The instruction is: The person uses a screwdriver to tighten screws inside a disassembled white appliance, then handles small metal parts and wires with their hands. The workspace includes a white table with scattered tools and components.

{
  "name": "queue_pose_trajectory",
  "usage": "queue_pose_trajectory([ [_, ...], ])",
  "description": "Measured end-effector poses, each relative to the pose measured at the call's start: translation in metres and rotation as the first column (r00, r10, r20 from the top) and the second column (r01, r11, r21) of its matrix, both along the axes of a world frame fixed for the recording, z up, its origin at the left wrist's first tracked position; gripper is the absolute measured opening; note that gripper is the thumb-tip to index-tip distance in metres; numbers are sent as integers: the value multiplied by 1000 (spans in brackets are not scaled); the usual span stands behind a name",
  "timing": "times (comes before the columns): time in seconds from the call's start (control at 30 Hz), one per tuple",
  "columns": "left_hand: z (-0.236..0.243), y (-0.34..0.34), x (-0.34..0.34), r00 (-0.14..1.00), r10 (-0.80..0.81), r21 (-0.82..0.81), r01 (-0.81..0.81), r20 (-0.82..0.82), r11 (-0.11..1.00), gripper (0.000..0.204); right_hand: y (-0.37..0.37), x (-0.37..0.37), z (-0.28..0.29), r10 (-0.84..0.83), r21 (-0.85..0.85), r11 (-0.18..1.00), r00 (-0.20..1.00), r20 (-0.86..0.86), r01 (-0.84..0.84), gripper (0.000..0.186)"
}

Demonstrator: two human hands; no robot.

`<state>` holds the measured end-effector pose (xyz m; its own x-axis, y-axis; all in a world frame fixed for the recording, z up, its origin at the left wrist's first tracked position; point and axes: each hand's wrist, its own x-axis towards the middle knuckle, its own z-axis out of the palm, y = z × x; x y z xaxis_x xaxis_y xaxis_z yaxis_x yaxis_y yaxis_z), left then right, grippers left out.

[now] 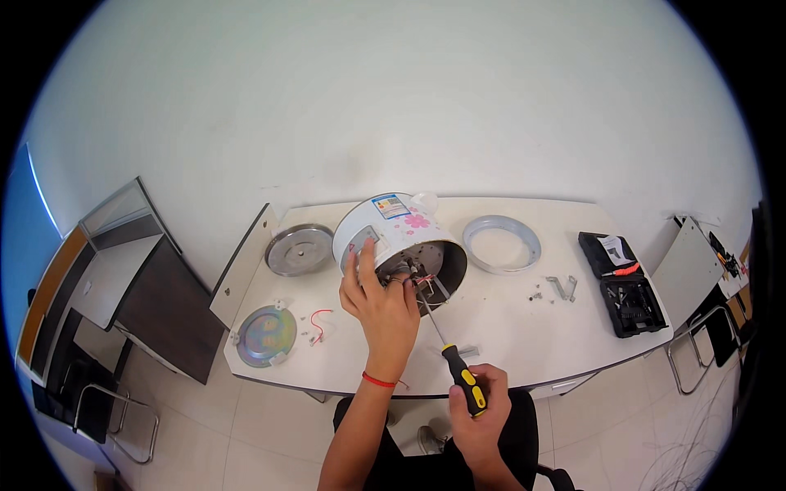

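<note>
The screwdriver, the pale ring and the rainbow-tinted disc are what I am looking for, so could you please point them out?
Screwdriver (460, 371), head view: on its handle.
Pale ring (535, 245), head view: on its right-hand band.
Rainbow-tinted disc (267, 337), head view: on its flat face.

The one view comes from the left of two fisheye cameras on the person's head, set above and behind the table's near edge. It looks forward and steeply down across the tabletop, taking in both its side ends and its far edge, with the pale wall behind filling the upper part. The left hand and right hand are nearest, beyond forearms entering from below; floor shows under the near edge. The lens bends straight edges, and a dark round border cuts the corners.
</note>
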<state>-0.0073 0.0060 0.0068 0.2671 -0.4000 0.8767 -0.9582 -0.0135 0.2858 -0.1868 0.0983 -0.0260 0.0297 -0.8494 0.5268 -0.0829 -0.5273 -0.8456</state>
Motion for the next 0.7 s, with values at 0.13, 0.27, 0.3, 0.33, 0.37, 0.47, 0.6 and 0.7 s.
queue_pose_trajectory([
  [0.13,1,1,0,1000,-2,4,2,-5,1000,6,6,-6,4,96,260,960,994,60,-108,33],
  [0.27,1,1,-2,1000,-9,18,9,-14,1000,6,2,0,-2,-5,50,999,1000,14,4,34],
  [0.3,0,0,-1,1000,-5,18,5,-13,1000,6,0,2,-3,-18,-2,1000,1000,-1,18,35],
  [0.33,-1,0,0,1000,0,18,1,-12,1000,6,1,1,-2,4,26,1000,1000,-18,-3,34],
  [0.37,-1,0,1,1000,3,18,-3,-9,1000,6,3,-1,3,26,55,998,999,-35,-24,33],
  [0.47,-1,1,0,1000,4,19,-3,-7,1000,6,8,-4,4,99,255,961,994,43,-106,34],
  [0.6,0,0,-1,1000,-1,20,1,-11,1000,6,9,3,5,6,116,993,998,60,-13,34],
  [0.7,0,1,0,1000,1,19,-1,-8,1000,6,6,3,0,-4,43,999,1000,-12,5,39],
])
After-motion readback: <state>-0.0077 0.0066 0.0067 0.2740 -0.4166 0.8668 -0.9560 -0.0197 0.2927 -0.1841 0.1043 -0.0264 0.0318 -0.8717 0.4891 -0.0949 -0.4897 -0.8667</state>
